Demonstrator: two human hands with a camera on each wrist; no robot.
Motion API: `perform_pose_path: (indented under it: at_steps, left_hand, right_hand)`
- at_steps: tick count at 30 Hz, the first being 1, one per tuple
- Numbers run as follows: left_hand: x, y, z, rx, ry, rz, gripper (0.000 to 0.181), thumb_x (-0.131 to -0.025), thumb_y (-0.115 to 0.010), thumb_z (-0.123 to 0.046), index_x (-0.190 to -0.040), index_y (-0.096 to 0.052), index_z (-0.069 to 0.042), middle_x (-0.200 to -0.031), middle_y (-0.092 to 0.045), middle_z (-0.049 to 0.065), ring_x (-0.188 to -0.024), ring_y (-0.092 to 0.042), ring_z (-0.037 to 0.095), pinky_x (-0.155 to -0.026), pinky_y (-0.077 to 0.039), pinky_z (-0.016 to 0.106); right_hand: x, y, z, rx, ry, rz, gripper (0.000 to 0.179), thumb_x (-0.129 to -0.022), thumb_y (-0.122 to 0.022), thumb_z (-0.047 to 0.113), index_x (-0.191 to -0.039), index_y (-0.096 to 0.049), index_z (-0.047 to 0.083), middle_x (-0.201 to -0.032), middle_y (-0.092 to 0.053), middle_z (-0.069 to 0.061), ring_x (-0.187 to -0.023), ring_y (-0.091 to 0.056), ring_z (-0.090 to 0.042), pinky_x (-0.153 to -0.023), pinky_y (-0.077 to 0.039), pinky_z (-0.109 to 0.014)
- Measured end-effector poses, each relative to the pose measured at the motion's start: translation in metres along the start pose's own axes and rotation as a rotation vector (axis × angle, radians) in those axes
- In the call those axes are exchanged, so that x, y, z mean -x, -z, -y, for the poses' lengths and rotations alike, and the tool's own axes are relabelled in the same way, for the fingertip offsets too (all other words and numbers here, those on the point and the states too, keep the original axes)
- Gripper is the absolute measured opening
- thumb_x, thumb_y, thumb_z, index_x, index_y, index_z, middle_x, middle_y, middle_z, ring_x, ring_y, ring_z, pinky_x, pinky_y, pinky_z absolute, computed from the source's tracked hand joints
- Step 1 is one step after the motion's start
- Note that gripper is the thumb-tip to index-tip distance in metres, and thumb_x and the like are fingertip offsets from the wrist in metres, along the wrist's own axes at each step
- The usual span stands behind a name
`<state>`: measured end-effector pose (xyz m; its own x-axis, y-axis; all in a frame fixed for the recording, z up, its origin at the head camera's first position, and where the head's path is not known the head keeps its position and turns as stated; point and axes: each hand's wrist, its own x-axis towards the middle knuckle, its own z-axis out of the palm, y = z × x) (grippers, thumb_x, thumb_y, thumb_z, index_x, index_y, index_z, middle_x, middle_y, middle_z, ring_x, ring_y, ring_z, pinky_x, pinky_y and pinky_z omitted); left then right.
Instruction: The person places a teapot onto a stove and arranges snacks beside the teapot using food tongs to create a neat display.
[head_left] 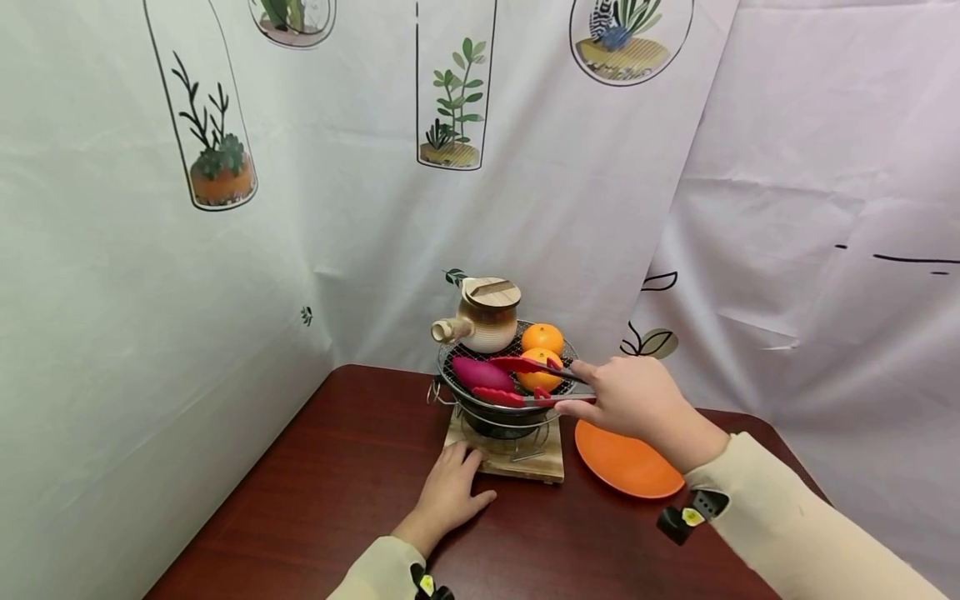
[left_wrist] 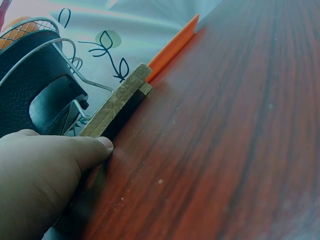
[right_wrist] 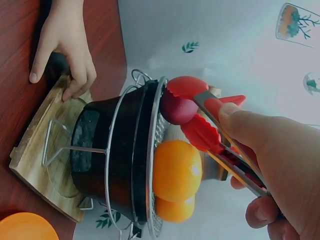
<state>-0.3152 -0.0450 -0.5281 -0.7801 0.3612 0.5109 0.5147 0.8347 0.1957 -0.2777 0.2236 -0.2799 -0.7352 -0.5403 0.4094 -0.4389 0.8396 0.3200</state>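
My right hand (head_left: 633,396) grips a pair of metal tongs with red scalloped tips (head_left: 501,397). Those tips lie on either side of a purple sweet potato (head_left: 478,375) on the wire grill rack (right_wrist: 150,165). Two oranges (head_left: 542,338) sit beside it on the rack, one partly behind the tongs. A small clay pot (head_left: 489,325) with a wooden lid and side handle stands at the back of the rack. My left hand (head_left: 447,492) rests with its fingers on the near left edge of the wooden board (head_left: 543,468), thumb spread out over the table.
Under the rack, the black stove (right_wrist: 107,155) stands in a wire frame on the board. An orange plate (head_left: 626,462) lies to the right on the dark red wooden table (head_left: 375,467). White printed cloth (head_left: 360,208) hangs behind and along the left side.
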Motion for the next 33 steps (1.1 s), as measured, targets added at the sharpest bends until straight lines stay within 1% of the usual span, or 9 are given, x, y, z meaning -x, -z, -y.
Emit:
perform_pose_path:
  at_steps: [5, 9, 12, 15, 21, 24, 29, 33]
  left_hand:
    - [0.000, 0.003, -0.001, 0.011, 0.013, 0.022, 0.055, -0.079, -0.083, -0.043, -0.119, -0.062, -0.013, -0.124, -0.053, 0.009, -0.122, -0.051, 0.030, -0.105, -0.043, 0.045]
    - [0.000, 0.003, -0.001, 0.005, 0.016, 0.031, 0.054, -0.079, -0.082, -0.044, -0.119, -0.062, -0.013, -0.124, -0.053, 0.009, -0.122, -0.050, 0.030, -0.106, -0.042, 0.046]
    - [0.000, 0.002, -0.001, 0.002, 0.016, 0.031, 0.053, -0.080, -0.082, -0.044, -0.119, -0.063, -0.013, -0.124, -0.053, 0.009, -0.122, -0.050, 0.029, -0.106, -0.042, 0.045]
    - [0.000, 0.002, -0.001, 0.001, 0.007, 0.017, 0.052, -0.079, -0.083, -0.043, -0.117, -0.063, -0.013, -0.122, -0.053, 0.009, -0.120, -0.051, 0.029, -0.104, -0.043, 0.045]
    - [0.000, 0.002, -0.001, 0.002, 0.016, 0.031, 0.053, -0.080, -0.082, -0.044, -0.119, -0.063, -0.014, -0.122, -0.053, 0.008, -0.121, -0.050, 0.029, -0.106, -0.042, 0.044]
    - [0.000, 0.002, -0.001, 0.001, 0.012, 0.023, 0.054, -0.079, -0.083, -0.044, -0.118, -0.063, -0.014, -0.122, -0.053, 0.008, -0.121, -0.051, 0.029, -0.105, -0.042, 0.044]
    - [0.000, 0.002, -0.001, 0.007, 0.007, 0.013, 0.053, -0.078, -0.084, -0.044, -0.117, -0.063, -0.014, -0.121, -0.053, 0.008, -0.120, -0.051, 0.029, -0.104, -0.043, 0.045]
    - [0.000, 0.003, -0.001, 0.011, 0.018, 0.026, 0.053, -0.079, -0.083, -0.044, -0.118, -0.063, -0.015, -0.123, -0.053, 0.008, -0.122, -0.051, 0.029, -0.105, -0.042, 0.045]
  right_hand:
    - [-0.002, -0.001, 0.001, 0.010, -0.009, 0.008, 0.064, -0.084, -0.065, 0.070, -0.119, -0.073, 0.018, -0.057, -0.055, 0.000, -0.058, -0.062, -0.021, -0.041, -0.041, -0.038]
    - [-0.002, 0.002, 0.001, 0.018, -0.014, 0.007, 0.066, -0.083, -0.065, 0.072, -0.120, -0.072, 0.018, -0.054, -0.050, 0.003, -0.054, -0.058, -0.021, -0.039, -0.038, -0.038]
    - [-0.002, 0.004, 0.001, 0.024, -0.010, -0.007, 0.065, -0.082, -0.065, 0.072, -0.119, -0.071, 0.018, -0.051, -0.045, 0.004, -0.050, -0.055, -0.020, -0.038, -0.035, -0.037]
    - [-0.002, 0.004, 0.002, 0.025, 0.001, -0.025, 0.064, -0.082, -0.066, 0.071, -0.117, -0.070, 0.018, -0.050, -0.042, 0.005, -0.048, -0.053, -0.020, -0.038, -0.035, -0.037]
    - [-0.002, 0.003, 0.004, 0.029, 0.013, -0.059, 0.061, -0.084, -0.067, 0.068, -0.117, -0.071, 0.018, -0.049, -0.043, 0.003, -0.048, -0.054, -0.022, -0.037, -0.035, -0.037]
    - [-0.003, 0.002, 0.008, 0.029, -0.015, -0.057, 0.060, -0.084, -0.067, 0.068, -0.119, -0.073, 0.019, -0.049, -0.043, 0.002, -0.048, -0.053, -0.022, -0.037, -0.035, -0.037]
    - [-0.003, 0.004, 0.021, 0.014, -0.107, 0.000, 0.063, -0.085, -0.064, 0.070, -0.120, -0.073, 0.019, -0.052, -0.045, 0.001, -0.052, -0.056, -0.022, -0.039, -0.042, -0.038]
    - [-0.004, 0.009, 0.031, -0.004, -0.155, 0.036, 0.065, -0.086, -0.062, 0.071, -0.121, -0.073, 0.017, -0.053, -0.047, 0.000, -0.053, -0.056, -0.023, -0.041, -0.045, -0.040]
